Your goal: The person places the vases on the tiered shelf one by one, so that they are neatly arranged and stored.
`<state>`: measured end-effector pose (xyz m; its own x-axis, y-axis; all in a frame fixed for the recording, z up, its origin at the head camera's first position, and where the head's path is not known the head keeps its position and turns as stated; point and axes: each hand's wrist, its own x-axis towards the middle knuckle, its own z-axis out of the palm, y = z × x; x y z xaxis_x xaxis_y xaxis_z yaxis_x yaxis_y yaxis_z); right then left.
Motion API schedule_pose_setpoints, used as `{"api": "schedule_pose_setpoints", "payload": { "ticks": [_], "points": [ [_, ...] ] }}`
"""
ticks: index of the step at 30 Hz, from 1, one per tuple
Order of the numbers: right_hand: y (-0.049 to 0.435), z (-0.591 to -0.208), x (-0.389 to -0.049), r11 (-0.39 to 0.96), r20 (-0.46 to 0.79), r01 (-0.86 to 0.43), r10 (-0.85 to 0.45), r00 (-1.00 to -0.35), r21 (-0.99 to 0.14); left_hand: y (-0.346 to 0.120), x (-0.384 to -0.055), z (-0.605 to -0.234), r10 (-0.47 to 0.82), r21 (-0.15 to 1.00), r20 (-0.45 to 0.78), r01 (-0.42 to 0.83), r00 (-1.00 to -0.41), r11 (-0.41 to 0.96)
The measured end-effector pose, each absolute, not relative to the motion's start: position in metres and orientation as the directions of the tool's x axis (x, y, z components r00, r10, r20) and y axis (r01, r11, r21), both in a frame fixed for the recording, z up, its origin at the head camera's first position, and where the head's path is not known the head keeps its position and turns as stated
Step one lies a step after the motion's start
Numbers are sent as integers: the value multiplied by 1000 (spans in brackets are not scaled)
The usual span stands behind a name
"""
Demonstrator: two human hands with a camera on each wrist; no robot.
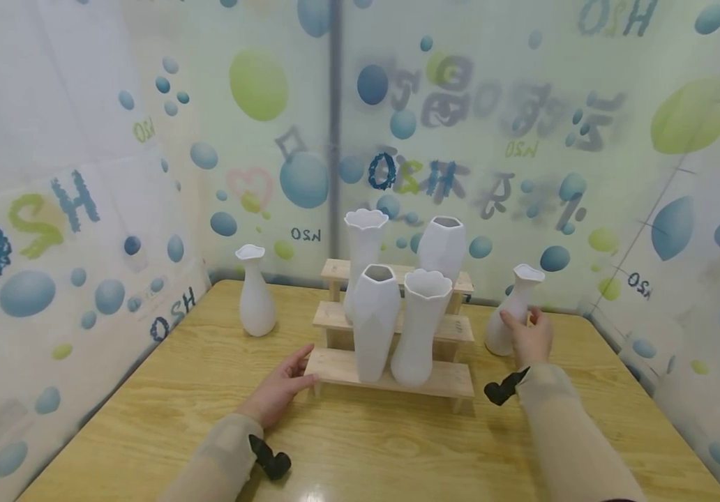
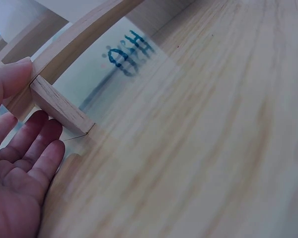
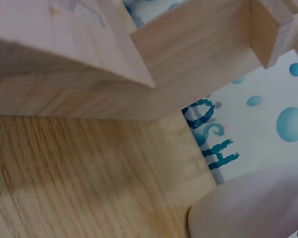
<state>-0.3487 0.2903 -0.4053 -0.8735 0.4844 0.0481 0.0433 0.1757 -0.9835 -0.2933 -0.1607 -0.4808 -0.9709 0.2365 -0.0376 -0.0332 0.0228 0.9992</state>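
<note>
"So, what has the right hand [image 1: 534, 340] got, from where you're standing?"

"A slim-necked white vase [image 1: 498, 335], with thumb and fingers clamped about its body. It's to the right of the wooden stand [image 1: 335, 367], towards the back of the table [image 1: 360, 453]; I can't tell whether its base touches the tabletop."

"And the left hand [image 1: 275, 390]?"

"Gripping the left end of the stand's lowest step, thumb at the board, the other fingers loosely bent below it."

"What's up on the steps?"

"Four tall white ones. A faceted vase [image 1: 375, 328] and a scalloped vase [image 1: 421, 328] stand side by side on the lowest board. Behind them there's a rear scalloped vase [image 1: 363, 261] on the left and a rear faceted vase [image 1: 446, 244] on the right, whose base is hidden from me."

"And over there on the far left?"

"Another slim-necked vase [image 1: 255, 307], upright on the table, well apart from the stand and near the printed curtain [image 1: 259, 167]"
</note>
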Motion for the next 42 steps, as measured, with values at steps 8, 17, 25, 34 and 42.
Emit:
{"api": "schedule_pose_setpoints", "payload": {
  "ticks": [8,17,25,34,42],
  "points": [
    [293,-420,-357,152,25,48,447,-894,-987,-160,-293,-480,252,999,-35,-31,-967,19],
    [296,-430,-363,156,-5,86,456,-890,-984,-160,-293,-480,250,999,-38,-33,-968,24],
    [298,-433,-368,197,2,105,480,-878,-975,-162,-295,-484,255,1000,-26,-23,-967,14],
    [297,-427,-363,242,12,109,449,-893,-964,-161,-295,-484,252,1000,-24,-22,-967,11],
    [300,-419,-361,207,12,88,440,-898,-974,-161,-294,-481,243,999,-34,-33,-969,8]
  ]
}}
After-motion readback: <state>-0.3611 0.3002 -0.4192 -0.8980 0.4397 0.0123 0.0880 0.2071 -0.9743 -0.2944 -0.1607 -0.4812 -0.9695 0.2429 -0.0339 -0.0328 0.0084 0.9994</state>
